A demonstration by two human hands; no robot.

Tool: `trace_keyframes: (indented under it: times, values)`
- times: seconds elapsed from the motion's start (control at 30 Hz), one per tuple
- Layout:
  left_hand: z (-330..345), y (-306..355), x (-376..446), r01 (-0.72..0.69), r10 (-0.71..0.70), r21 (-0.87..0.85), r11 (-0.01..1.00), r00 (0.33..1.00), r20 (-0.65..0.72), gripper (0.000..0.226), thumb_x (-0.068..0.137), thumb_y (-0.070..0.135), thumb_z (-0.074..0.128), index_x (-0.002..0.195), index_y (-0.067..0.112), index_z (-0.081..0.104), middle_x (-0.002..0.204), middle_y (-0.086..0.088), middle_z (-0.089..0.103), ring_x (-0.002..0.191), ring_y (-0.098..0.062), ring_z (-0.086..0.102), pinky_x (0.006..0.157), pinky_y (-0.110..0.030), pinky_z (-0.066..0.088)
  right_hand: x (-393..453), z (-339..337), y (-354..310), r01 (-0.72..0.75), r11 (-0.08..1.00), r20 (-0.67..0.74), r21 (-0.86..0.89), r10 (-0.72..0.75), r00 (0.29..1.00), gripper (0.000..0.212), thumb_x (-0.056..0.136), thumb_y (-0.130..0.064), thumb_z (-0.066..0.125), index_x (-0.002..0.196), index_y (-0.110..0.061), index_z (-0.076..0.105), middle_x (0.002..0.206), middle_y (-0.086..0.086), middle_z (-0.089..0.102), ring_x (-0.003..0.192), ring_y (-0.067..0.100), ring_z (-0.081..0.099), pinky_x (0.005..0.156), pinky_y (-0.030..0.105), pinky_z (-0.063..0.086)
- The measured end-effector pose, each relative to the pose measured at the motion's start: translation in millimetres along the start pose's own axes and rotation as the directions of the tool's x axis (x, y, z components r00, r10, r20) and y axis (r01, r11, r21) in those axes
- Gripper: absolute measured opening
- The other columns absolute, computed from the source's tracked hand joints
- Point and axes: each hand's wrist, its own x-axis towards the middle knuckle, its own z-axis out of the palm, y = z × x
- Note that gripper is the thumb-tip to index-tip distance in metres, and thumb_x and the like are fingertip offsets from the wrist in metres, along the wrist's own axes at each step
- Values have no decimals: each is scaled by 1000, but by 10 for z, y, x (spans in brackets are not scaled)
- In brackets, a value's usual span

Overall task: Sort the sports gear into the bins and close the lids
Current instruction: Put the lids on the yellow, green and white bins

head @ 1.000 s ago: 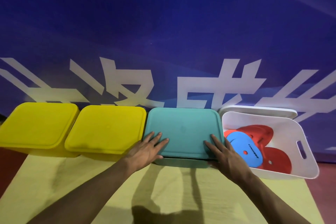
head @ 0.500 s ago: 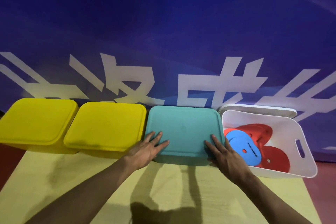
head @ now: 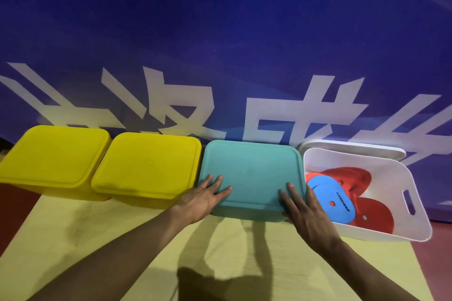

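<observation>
A teal lid [head: 252, 173] lies flat on the teal bin [head: 244, 215] in the middle of the row. My left hand [head: 203, 199] presses its near left corner with straight fingers. My right hand [head: 305, 215] presses the near right corner the same way. To the right stands an open white bin [head: 413, 225] holding red [head: 374, 212] and blue [head: 330, 198] flat paddles; its white lid [head: 352, 150] leans behind it. Two yellow bins sit at the left, each under its own yellow lid [head: 52, 154] [head: 149, 164].
All the bins stand in a row on a yellow mat [head: 146, 252] against a blue banner [head: 220, 44] with white characters. Red floor [head: 440, 252] shows beside the mat on both sides.
The teal lid has dropped flush onto its bin; the gap under its front edge is gone. Both hands stay on its near corners.
</observation>
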Motion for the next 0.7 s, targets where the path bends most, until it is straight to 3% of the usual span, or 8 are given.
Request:
trace_keyframes:
  times: [0.13, 0.27, 0.37, 0.53, 0.7]
  values:
    - [-3, 106, -4, 40, -41, 53, 998, 999, 19, 100, 98, -5, 53, 160, 40, -11, 170, -6, -16, 156, -36, -14, 120, -52, 35, -54, 48, -41, -24, 1000, -1, 19, 24, 1000, 57, 103, -31, 37, 154, -4, 42, 158, 25, 39, 136, 66, 32, 112, 72, 28]
    - [-68, 195, -25, 58, -61, 124, 991, 998, 18, 93, 100, -3, 50, 162, 34, -9, 170, -13, -15, 155, -41, -12, 125, -60, 8, -90, 94, -90, -25, 998, 32, 58, 23, 999, 55, 102, -19, 32, 151, 4, 41, 151, 32, 44, 138, 60, 38, 114, 67, 32]
    - [3, 171, -70, 38, -37, 108, 993, 999, -8, 93, 101, -2, 48, 162, 32, -14, 167, -15, -24, 153, -41, -19, 126, -55, -2, -105, 98, -145, -19, 999, 46, 47, 17, 999, 56, 106, -24, 31, 154, 5, 33, 155, 34, 36, 143, 59, 30, 113, 68, 34]
    - [265, 206, -138, 51, -43, 77, 996, 994, -103, 87, 107, 31, 42, 155, 27, -30, 155, -15, -47, 143, -39, -42, 124, -54, -11, -163, 83, -278, -25, 999, 12, 28, 25, 1000, 66, 105, -33, 40, 160, 0, 21, 163, 32, 21, 151, 56, 13, 120, 66, 23]
    - [222, 139, -102, 47, -25, 158, 986, 990, -138, 86, 105, 8, 35, 154, 28, -33, 158, -19, -40, 148, -42, -32, 127, -51, -3, -78, 97, -372, -84, 996, 45, 5, 83, 995, 70, 99, -21, 47, 162, -9, 20, 162, 30, 24, 147, 61, 13, 118, 70, 22]
